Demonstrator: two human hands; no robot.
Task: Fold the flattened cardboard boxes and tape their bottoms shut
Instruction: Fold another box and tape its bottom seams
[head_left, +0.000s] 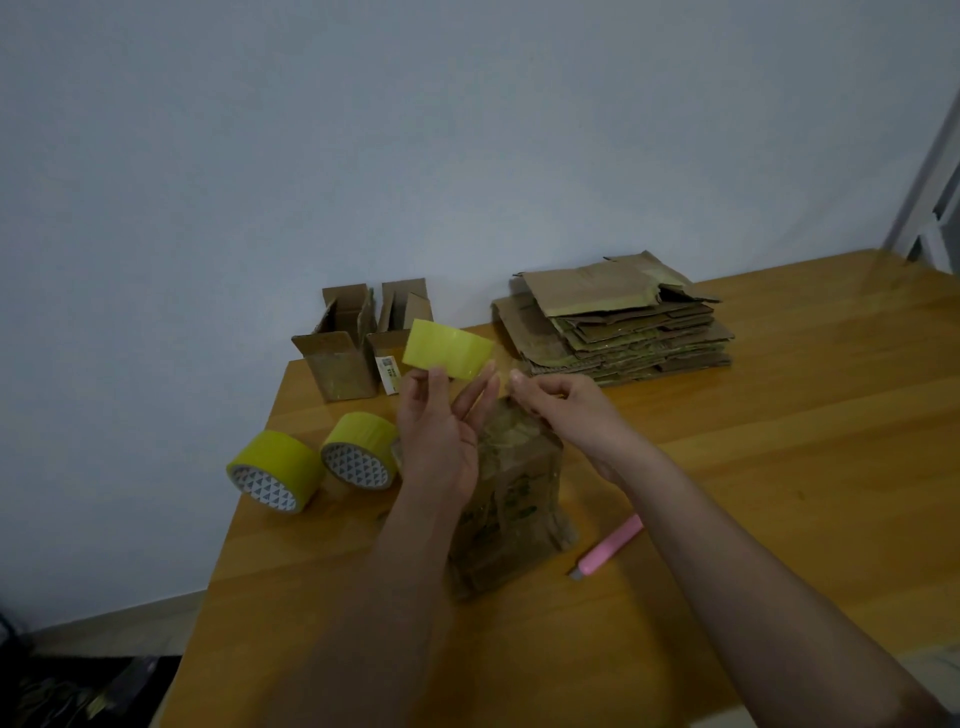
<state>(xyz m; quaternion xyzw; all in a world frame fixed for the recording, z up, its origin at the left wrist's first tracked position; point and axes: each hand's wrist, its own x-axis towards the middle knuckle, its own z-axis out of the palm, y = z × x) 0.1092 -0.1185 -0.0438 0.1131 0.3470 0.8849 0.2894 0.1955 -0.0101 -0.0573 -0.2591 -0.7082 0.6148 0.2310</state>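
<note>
Cardboard box: a small brown box (506, 499) stands on the wooden table (779, 467), between the person's forearms, its top end under both hands.
Tape strip: a cut yellow-green piece (448, 353) is held up above the box, in front of the wall.
Left hand: raised, palm toward the camera (441, 431), thumb and fingers pinching the strip's lower edge.
Right hand: fingers (524, 387) curled by the strip's right end, over the box top; whether they grip anything cannot be told.
Tape rolls: two yellow-green rolls (272, 470) (361, 449) lie side by side, left of the box.
Knife: a pink utility knife (608, 548) lies just right of the box.
Background: two folded boxes (340, 358) (397, 332) stand at the table's far edge; a stack of flattened boxes (618, 327) sits to their right.
</note>
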